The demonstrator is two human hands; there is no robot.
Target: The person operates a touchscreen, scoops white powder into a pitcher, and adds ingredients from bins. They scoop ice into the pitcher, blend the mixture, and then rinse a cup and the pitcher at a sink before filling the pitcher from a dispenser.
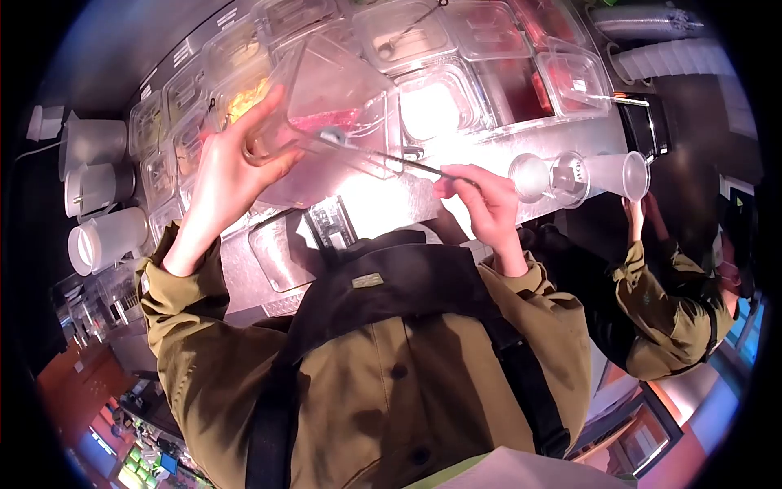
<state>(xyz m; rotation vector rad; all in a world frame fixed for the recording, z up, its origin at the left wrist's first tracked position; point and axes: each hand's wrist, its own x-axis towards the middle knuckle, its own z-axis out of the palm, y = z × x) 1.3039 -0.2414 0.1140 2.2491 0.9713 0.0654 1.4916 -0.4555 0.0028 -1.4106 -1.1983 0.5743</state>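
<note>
My left hand [244,155] grips a clear plastic food container [330,77] by its near side. The container is tilted, and pinkish-red contents lie along its inside. In my right hand [485,204] is the thin dark handle of a spoon [419,167], pinched between thumb and fingers. The spoon points left into the container, where its rounded end shows near the red contents. Beneath both hands is a brightly lit metal counter [375,204], partly washed out by glare.
Several lidded clear containers stand in rows behind, one with yellow contents [248,98]. A metal tray [281,248] lies near my apron. Translucent pitchers [106,236] line the left. On the right, a co-worker's hand [634,218] is at a clear plastic cup [623,175] beside other cups.
</note>
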